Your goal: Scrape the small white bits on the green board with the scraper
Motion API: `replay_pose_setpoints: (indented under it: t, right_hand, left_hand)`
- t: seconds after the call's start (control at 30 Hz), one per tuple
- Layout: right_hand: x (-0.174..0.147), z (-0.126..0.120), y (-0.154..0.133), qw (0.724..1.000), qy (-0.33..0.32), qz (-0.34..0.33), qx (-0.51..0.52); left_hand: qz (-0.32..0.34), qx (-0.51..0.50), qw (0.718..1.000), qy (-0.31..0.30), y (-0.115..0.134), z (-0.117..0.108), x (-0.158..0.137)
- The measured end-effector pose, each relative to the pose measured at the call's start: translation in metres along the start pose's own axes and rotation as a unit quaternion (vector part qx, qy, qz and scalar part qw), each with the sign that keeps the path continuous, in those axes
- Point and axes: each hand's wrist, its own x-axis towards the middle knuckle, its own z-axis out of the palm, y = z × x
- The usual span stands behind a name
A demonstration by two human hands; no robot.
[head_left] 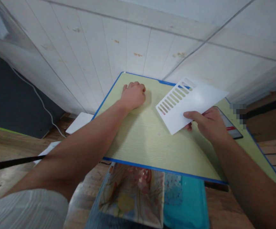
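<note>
Near the right side of the table [142, 136], my right hand [206, 121] pinches the lower edge of a white stencil sheet [188, 101], thumb on top. A row of rounded slots is cut through the sheet along its left side. It is raised and tilted above the pale yellow tabletop. My left hand [133, 94] rests on the far left part of the table, its fingers curled in with no object showing; the fingertips are hidden. Partly behind my right hand lies a dark-edged flat device [230, 124] with a red mark on its surface.
A white panelled wall [92, 47] stands behind the blue-edged table, with a cable [200, 46] running down it. Below the near edge are a patterned cloth [133, 200] and a turquoise container [185, 203]. A dark cabinet [16, 92] stands at left.
</note>
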Motion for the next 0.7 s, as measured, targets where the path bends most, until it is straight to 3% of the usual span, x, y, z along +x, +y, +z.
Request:
replay_pose_setpoints:
  t: [0.17, 0.33, 0.5, 0.7]
  right_hand:
    - [0.003, -0.012, 0.003, 0.997, -0.062, 0.045, -0.001]
    - [0.008, -0.022, 0.006, 0.996, -0.068, 0.064, -0.004]
    - [0.003, -0.014, 0.006, 0.992, -0.101, 0.074, -0.008]
    - [-0.008, 0.000, -0.007, 0.977, -0.206, 0.060, 0.003]
  left_hand:
    - [0.001, -0.008, 1.000, 0.003, -0.001, 0.001, 0.001]
    - [0.000, -0.009, 1.000, 0.003, 0.000, 0.001, 0.001]
    - [-0.002, -0.003, 1.000, -0.005, 0.001, -0.001, 0.000]
    - [0.000, -0.014, 1.000, -0.008, -0.002, -0.001, 0.001]
